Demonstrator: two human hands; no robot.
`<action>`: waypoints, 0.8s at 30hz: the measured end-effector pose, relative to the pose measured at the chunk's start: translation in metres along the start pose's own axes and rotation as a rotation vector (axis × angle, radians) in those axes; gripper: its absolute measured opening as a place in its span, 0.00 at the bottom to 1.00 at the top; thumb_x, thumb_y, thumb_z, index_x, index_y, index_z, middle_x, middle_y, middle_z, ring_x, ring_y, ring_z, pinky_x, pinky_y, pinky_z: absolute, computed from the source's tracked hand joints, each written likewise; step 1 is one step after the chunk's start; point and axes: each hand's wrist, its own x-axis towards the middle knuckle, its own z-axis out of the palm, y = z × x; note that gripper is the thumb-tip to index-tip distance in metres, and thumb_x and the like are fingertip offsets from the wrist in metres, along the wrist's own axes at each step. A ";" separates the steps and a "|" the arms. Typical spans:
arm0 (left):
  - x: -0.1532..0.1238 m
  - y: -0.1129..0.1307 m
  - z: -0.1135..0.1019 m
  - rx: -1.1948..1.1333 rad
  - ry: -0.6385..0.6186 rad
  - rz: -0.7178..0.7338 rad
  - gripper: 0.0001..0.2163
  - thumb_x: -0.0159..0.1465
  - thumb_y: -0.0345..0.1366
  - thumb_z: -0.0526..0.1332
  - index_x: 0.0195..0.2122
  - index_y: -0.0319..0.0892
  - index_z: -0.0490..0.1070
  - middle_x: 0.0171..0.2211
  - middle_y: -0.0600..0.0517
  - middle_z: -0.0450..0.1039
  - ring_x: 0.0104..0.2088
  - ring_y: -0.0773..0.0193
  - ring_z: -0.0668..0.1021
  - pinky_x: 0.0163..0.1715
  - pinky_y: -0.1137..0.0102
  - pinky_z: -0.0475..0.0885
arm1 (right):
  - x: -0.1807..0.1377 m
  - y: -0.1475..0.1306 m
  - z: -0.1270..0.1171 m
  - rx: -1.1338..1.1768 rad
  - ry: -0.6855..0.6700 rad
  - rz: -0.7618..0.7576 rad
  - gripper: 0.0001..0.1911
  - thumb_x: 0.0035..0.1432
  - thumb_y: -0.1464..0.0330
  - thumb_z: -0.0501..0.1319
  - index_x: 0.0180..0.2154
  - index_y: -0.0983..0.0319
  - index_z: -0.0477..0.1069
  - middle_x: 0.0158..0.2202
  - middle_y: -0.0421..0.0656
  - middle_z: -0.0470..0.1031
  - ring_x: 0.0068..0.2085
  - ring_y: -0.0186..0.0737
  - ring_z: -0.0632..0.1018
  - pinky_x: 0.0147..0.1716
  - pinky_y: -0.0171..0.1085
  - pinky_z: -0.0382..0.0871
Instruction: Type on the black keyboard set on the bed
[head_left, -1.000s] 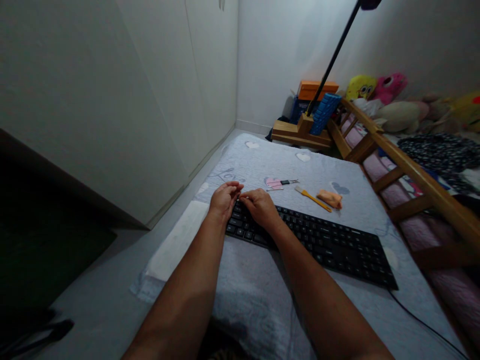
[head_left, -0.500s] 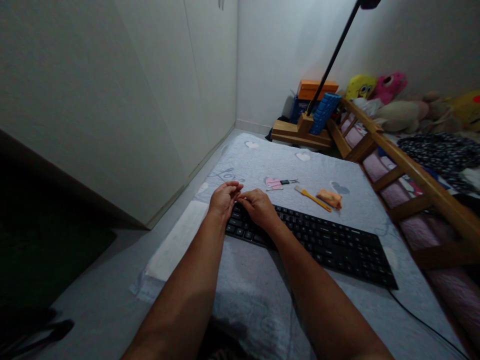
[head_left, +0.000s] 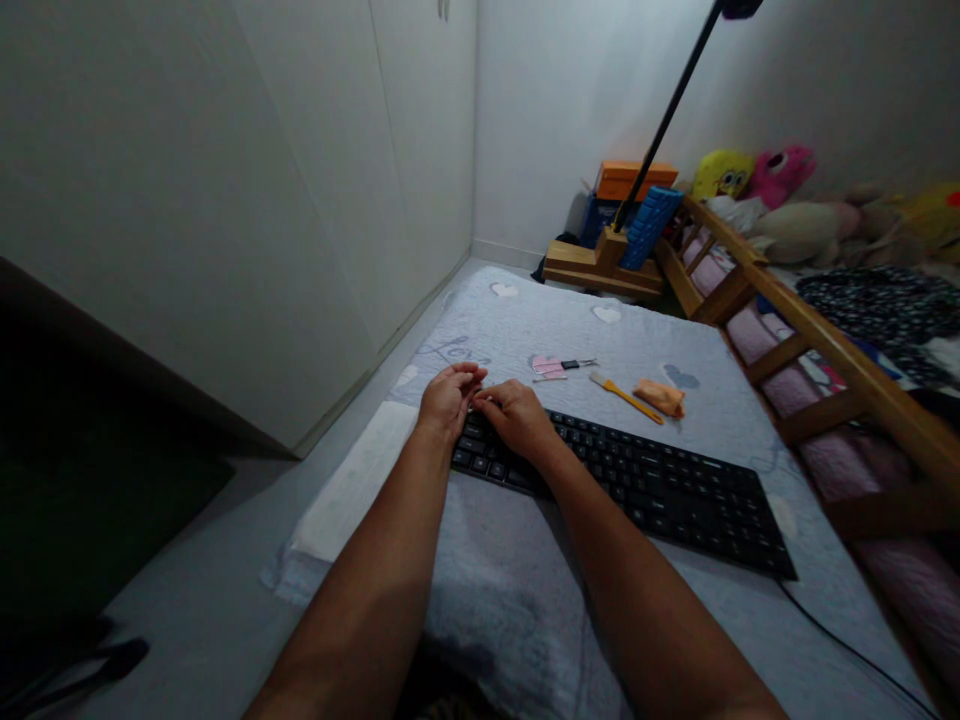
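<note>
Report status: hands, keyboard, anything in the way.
Left hand and right hand close together at keyboard's left end; held item, if any, hidden. Keyboard on cloth. Yellow brush beyond, not blocking.

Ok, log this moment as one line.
left hand: at left end of keyboard | right hand: over keyboard, grip unclear | yellow-handled brush, orange bundle: lying beyond

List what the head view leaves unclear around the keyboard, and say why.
Head view:
Keyboard: some keys hidden by the right hand.
Left hand, right hand: whether either holds anything is too small to tell.
Key lettering: mostly too small, dark.
Cable: far end cut off by lower edge.
</note>
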 end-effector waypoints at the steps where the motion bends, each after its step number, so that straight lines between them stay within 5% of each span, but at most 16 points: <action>1: 0.000 0.000 0.000 0.002 0.002 0.001 0.08 0.48 0.21 0.55 0.28 0.38 0.68 0.26 0.50 0.74 0.31 0.68 0.77 0.35 0.73 0.69 | 0.000 0.000 0.000 0.004 0.002 -0.002 0.10 0.60 0.70 0.57 0.33 0.59 0.78 0.34 0.43 0.78 0.38 0.39 0.73 0.41 0.36 0.62; 24: -0.001 0.000 0.000 0.014 0.021 -0.016 0.09 0.48 0.21 0.55 0.28 0.38 0.68 0.26 0.50 0.74 0.28 0.68 0.76 0.32 0.74 0.69 | 0.000 -0.005 -0.003 0.072 -0.061 -0.047 0.10 0.59 0.72 0.57 0.32 0.61 0.77 0.34 0.43 0.79 0.37 0.37 0.74 0.41 0.34 0.62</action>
